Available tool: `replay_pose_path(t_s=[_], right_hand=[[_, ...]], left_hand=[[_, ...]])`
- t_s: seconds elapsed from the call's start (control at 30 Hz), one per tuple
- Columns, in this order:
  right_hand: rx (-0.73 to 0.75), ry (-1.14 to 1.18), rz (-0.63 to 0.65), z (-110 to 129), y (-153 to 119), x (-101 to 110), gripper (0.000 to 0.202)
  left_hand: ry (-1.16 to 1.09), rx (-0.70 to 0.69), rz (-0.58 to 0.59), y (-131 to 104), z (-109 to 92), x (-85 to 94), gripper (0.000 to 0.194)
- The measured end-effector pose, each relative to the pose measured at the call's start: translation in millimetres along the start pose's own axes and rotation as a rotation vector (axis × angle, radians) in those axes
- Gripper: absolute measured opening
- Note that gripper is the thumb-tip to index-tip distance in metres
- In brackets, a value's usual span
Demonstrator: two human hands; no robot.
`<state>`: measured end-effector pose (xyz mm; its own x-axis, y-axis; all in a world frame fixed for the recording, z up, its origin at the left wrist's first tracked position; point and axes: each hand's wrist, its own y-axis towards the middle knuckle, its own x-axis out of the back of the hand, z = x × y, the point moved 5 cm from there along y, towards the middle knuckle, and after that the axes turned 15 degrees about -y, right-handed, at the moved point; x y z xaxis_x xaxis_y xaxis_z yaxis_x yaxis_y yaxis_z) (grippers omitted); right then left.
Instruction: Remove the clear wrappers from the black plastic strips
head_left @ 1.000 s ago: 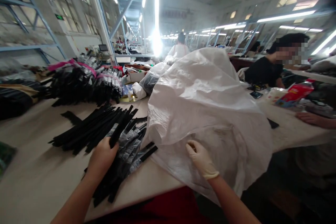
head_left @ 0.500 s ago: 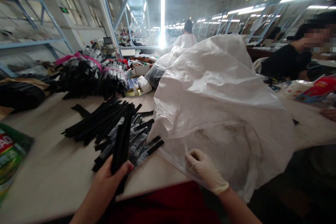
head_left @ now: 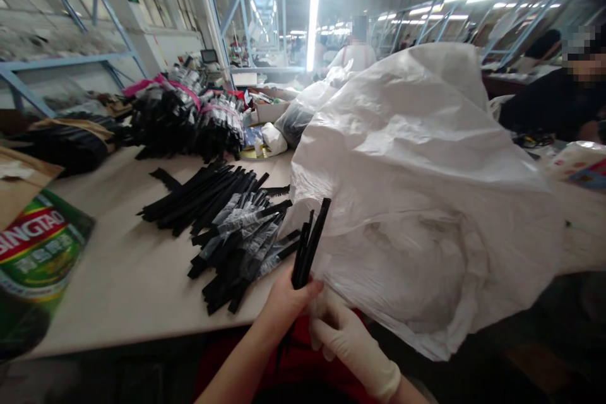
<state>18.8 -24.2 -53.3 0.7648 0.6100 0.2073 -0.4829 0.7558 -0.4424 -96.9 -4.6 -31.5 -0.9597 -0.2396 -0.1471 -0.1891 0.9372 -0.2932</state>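
Note:
My bare left hand [head_left: 290, 297] is wrapped round a small bunch of black strips [head_left: 310, 246], held upright at the table's front edge. Close against it on the right is my gloved right hand [head_left: 341, 334], its fingers curled near the lower part of the bunch; what they hold, if anything, is hidden. A pile of black strips [head_left: 189, 202] lies on the table to the left, beside more strips in clear wrapping [head_left: 246, 233]. The large white plastic sheet [head_left: 402, 170] spreads over the right side, just beyond my hands.
Tied bundles of black strips [head_left: 163, 117] stand at the back left, near a cardboard box [head_left: 272, 107]. A green bag [head_left: 45, 265] lies on the table [head_left: 118, 278] at the far left. A person in black [head_left: 553, 101] is at the right.
My left hand has moved right with black strips, away from the wrapped pile. My right hand has left the white sheet's edge and come beside the left hand. The view has shifted.

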Motion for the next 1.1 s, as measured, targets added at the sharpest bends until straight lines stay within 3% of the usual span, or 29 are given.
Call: replay_pose_path(t_s=[0.17, 0.3, 0.33, 0.4, 0.47, 0.5, 0.67, 0.77, 0.93, 1.0, 1.1], right_hand=[[0.117, -0.095, -0.029, -4, -7, 12, 0.016], [0.197, -0.004, -0.404, 7, -10, 56, 0.024], [0.206, 0.029, -0.436, 12, -9, 61, 0.034], [0.217, 0.122, -0.286, 21, -2, 56, 0.045], [0.217, 0.212, -0.056, 29, 6, 44, 0.029], [0.206, 0.223, 0.000, 30, 9, 39, 0.024], [0.185, -0.141, 0.003, 15, 11, 32, 0.014], [0.158, -0.267, 0.182, 3, 0, 9, 0.004], [-0.023, -0.004, 0.579, -2, -22, -37, 0.010], [-0.036, 0.098, 0.585, 1, -22, -35, 0.004], [0.009, 0.462, 0.294, 9, -8, 3, 0.018]], left_hand=[[0.008, -0.009, -0.022, -6, -4, 6.9, 0.017], [0.023, 0.013, 0.100, -18, -16, 8.1, 0.016], [0.023, 0.027, 0.124, -21, -17, 7.3, 0.016], [-0.001, 0.073, 0.171, -27, -16, 4.5, 0.015], [-0.033, 0.118, 0.213, -32, -14, 2.7, 0.015], [-0.047, 0.132, 0.209, -35, -14, 4.2, 0.015], [-0.116, 0.158, -0.026, -39, -22, 33.4, 0.023], [-0.192, 0.120, -0.019, -36, -27, 38.5, 0.029], [-0.328, 0.159, -0.020, -34, -25, 33.2, 0.035], [-0.340, 0.185, -0.042, -35, -27, 36.3, 0.036], [-0.274, 0.089, -0.058, -38, -37, 47.7, 0.040]])
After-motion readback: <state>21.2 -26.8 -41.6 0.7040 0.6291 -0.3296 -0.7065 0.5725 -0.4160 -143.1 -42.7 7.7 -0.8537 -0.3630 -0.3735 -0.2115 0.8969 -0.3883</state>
